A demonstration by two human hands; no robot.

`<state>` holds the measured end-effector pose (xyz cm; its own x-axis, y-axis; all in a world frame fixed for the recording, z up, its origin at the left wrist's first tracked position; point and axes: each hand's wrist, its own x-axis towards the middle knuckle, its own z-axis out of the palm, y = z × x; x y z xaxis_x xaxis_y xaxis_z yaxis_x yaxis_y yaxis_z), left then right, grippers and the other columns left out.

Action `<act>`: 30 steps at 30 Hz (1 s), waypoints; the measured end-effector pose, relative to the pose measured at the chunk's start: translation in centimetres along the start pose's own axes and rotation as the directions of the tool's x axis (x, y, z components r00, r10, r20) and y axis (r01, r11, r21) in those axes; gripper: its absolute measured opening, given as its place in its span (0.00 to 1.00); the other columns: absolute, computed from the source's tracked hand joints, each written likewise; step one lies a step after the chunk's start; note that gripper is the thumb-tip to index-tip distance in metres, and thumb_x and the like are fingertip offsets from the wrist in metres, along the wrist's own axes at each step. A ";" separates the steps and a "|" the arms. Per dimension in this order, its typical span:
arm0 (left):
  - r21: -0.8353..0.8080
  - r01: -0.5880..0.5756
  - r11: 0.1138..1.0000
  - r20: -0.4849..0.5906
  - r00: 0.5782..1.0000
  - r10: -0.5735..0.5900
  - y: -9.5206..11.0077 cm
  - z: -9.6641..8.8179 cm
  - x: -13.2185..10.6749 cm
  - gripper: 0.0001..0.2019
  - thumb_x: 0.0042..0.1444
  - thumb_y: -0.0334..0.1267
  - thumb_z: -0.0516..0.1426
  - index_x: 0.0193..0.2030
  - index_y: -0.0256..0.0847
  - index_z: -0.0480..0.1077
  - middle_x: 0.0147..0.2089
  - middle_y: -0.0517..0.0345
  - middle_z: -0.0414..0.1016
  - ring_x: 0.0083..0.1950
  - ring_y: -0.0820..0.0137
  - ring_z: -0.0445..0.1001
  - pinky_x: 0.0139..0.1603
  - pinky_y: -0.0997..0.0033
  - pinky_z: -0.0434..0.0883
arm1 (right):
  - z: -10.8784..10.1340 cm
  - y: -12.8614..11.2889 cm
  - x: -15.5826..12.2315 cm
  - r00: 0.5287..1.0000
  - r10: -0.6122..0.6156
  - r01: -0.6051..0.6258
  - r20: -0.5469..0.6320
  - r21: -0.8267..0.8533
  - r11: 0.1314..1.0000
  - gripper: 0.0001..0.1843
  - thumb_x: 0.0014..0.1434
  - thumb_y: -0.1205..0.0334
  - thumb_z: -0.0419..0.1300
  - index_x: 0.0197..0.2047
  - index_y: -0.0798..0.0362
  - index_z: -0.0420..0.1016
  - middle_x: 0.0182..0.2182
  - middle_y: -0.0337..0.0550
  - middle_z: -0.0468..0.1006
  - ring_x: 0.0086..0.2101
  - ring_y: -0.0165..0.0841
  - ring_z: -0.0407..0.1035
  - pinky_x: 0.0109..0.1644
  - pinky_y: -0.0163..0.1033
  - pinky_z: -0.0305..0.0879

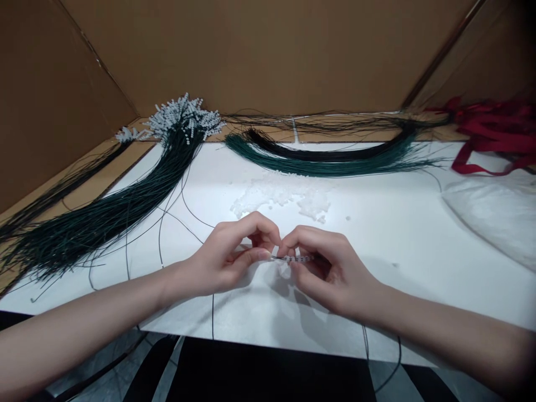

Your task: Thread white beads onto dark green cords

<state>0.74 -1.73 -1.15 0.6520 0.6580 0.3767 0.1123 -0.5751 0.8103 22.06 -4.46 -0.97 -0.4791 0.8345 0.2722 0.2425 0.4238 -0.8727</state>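
Observation:
My left hand (232, 254) pinches a thin dark wire between thumb and forefinger, near the middle of the white work surface (419, 234). Right beside it, my right hand (330, 262) is closed with thumb and forefinger on the same beaded wire (300, 259). Small white beads line the stretch of wire that runs under the right fingers. The fingertips of both hands almost meet. Just beyond them lies a scattered patch of loose white beads (288, 192).
Back left lies a thick bundle of dark green wires (138, 201) topped with white bead clusters (184, 120). Bare green wires (335, 164) and black wires (330, 152) curve along the back. Red ribbon (494, 134) and a clear plastic bag (498, 209) sit at right. Cardboard walls (268, 56) enclose the back.

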 end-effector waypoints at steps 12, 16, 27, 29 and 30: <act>0.005 0.001 1.000 -0.016 1.000 -0.001 0.3 -0.2 0.1 0.06 0.62 0.28 0.56 0.45 0.37 0.66 0.37 0.56 0.70 0.37 0.73 0.70 0.39 0.73 0.69 | 0.3 0.2 0.2 0.999 -0.006 0.003 -0.038 -0.097 0.995 0.04 0.56 0.72 0.59 0.33 0.56 0.74 0.25 0.35 0.67 0.20 0.21 0.53 0.22 0.30 0.50; 0.004 0.008 1.000 -0.019 1.000 -0.008 0.4 -0.2 0.1 0.05 0.62 0.28 0.56 0.44 0.37 0.66 0.37 0.56 0.71 0.37 0.73 0.70 0.39 0.72 0.70 | 0.2 0.1 0.3 0.999 -0.009 0.004 -0.047 -0.097 0.995 0.04 0.57 0.71 0.59 0.32 0.56 0.75 0.24 0.35 0.68 0.21 0.22 0.54 0.22 0.31 0.51; 0.176 0.162 0.971 -0.173 0.976 -0.132 0.0 -1.3 0.5 0.04 0.62 0.31 0.56 0.43 0.38 0.68 0.40 0.56 0.71 0.40 0.71 0.69 0.42 0.70 0.68 | 0.0 0.0 0.3 0.999 0.001 -0.003 -0.033 -0.086 0.996 0.07 0.61 0.66 0.59 0.32 0.57 0.74 0.25 0.37 0.70 0.22 0.23 0.56 0.25 0.32 0.53; 0.283 0.207 0.937 -0.194 0.969 -0.155 -0.3 -1.6 0.8 0.04 0.61 0.29 0.56 0.42 0.38 0.69 0.40 0.56 0.71 0.40 0.70 0.69 0.43 0.69 0.67 | 0.0 0.0 0.3 0.999 0.005 -0.008 -0.035 -0.091 0.996 0.08 0.62 0.65 0.59 0.31 0.57 0.74 0.25 0.38 0.70 0.23 0.24 0.57 0.25 0.32 0.53; 0.336 0.220 0.916 -0.193 0.968 -0.162 -0.4 -1.6 0.9 0.05 0.60 0.28 0.56 0.42 0.38 0.69 0.41 0.56 0.72 0.41 0.70 0.69 0.44 0.68 0.67 | 0.0 0.1 0.3 0.999 0.008 -0.011 -0.033 -0.092 0.996 0.08 0.62 0.65 0.58 0.31 0.56 0.74 0.25 0.38 0.70 0.23 0.24 0.57 0.25 0.32 0.53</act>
<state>0.02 -0.14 -0.40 0.4683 0.8237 0.3198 0.4980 -0.5450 0.6745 21.87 -4.17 -0.95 -0.4487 0.8491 0.2789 0.3239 0.4454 -0.8347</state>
